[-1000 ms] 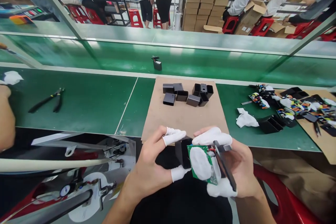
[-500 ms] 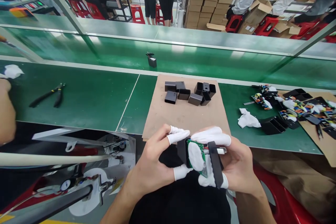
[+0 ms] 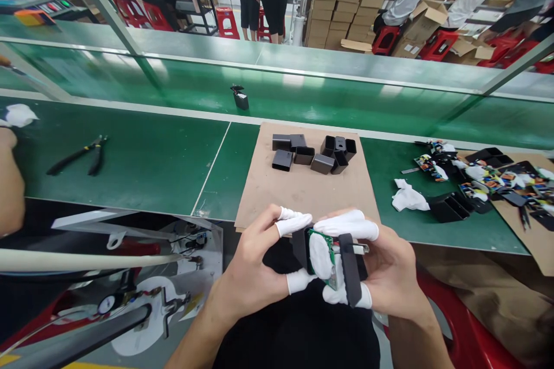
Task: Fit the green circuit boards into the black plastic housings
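Observation:
Both hands wear white finger cots and meet over my lap, just below the table's front edge. My left hand (image 3: 255, 268) grips a small black plastic housing (image 3: 300, 247) between thumb and forefinger. My right hand (image 3: 385, 274) holds a green circuit board (image 3: 331, 268) with its thumb pressed on the board's face, and a black strip-shaped part (image 3: 350, 271) lies across its fingers. The board's left edge sits at the housing's opening. Several empty black housings (image 3: 312, 153) lie in a loose pile on the brown cardboard sheet (image 3: 303, 190) right ahead.
Black pliers (image 3: 82, 155) lie on the green table at left. A crumpled white cloth (image 3: 407, 196) and a heap of black parts with coloured boards (image 3: 485, 176) lie at right. One black unit (image 3: 240, 98) stands on the conveyor belt. Another person's arm (image 3: 9, 184) shows at the left edge.
My right hand turned the board and strip-shaped part upright and pushed the board closer into the housing. The black unit on the belt drifted left.

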Demonstrator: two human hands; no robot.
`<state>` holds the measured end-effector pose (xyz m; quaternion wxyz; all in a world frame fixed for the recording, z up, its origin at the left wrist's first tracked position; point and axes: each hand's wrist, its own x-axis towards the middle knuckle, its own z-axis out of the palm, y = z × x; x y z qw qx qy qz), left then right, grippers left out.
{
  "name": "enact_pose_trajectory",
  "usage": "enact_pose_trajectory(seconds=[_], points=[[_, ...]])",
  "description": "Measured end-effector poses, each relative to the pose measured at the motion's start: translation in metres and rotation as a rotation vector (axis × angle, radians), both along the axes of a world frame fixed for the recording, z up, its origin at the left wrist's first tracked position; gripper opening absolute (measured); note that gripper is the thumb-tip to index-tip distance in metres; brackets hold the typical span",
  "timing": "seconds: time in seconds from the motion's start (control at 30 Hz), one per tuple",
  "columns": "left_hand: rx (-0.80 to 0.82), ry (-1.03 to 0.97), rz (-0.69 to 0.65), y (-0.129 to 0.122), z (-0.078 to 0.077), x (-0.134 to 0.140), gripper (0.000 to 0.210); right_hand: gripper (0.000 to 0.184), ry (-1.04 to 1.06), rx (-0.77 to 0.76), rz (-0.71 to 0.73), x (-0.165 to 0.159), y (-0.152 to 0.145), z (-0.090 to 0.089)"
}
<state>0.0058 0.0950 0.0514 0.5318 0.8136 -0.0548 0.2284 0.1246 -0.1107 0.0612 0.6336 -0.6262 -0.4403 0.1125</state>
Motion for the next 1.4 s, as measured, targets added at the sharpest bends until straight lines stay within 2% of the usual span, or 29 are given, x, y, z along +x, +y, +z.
enact_pose_trajectory(seconds=[0.27, 0.83, 1.4], points=[[-0.035, 0.023, -0.014, 0.0007, -0.0045, 0.0002, 0.065, 0.063, 0.117, 0.06, 0.003, -0.0005, -0.0008, 0.0022], [-0.013, 0.002, -0.044, 0.0024, -0.0041, 0.0003, 0.075, 0.062, 0.066, -0.032, -0.005, -0.0008, -0.0022, 0.0045], [-0.021, -0.034, -0.041, 0.0013, -0.0055, -0.0002, 0.075, 0.068, -0.017, -0.036, -0.022, -0.0038, -0.0013, 0.0028]])
